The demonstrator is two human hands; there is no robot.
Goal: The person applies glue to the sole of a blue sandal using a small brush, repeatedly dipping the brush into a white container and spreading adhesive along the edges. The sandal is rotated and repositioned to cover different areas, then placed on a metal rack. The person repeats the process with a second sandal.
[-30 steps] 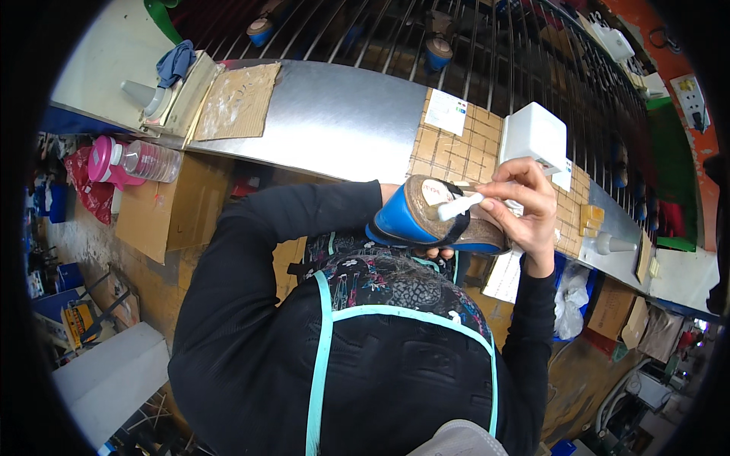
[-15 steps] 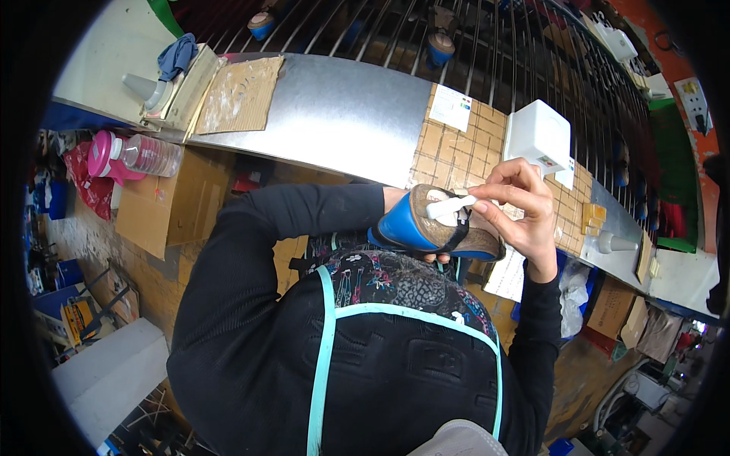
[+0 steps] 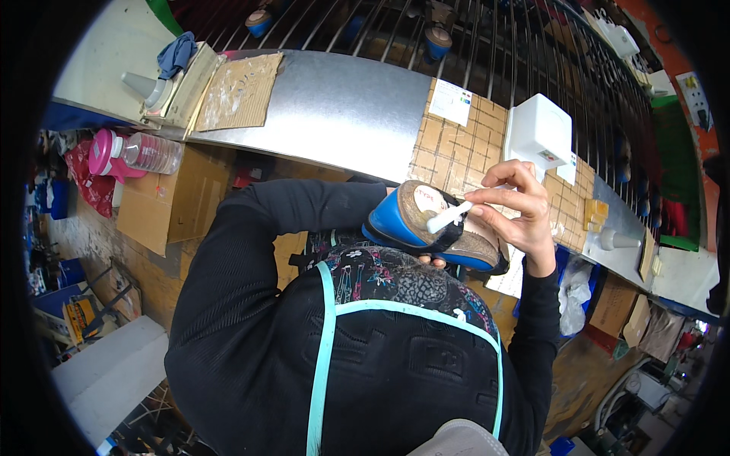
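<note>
A blue shoe last lies sole up above my lap, tilted. It carries a brown cork-like sole and a black strap, and a white oval patch sits at its heel end. My left hand grips the last from beneath; only its fingertips show, the rest being hidden behind the shoe. Between thumb and fingers, my right hand pinches a short white stick, perhaps an applicator. The stick's thick end is over the sole beside the strap; I cannot tell if it touches.
A metal-topped bench runs ahead, with a glue-marked cardboard sheet and a white box-shaped container on it. Behind is a barred rack holding several blue lasts, one here. A pink-capped bottle stands at the left.
The white stick has swung its far end toward me, uncovering more of the heel patch. The shoe last has shifted slightly left, still in my left hand.
</note>
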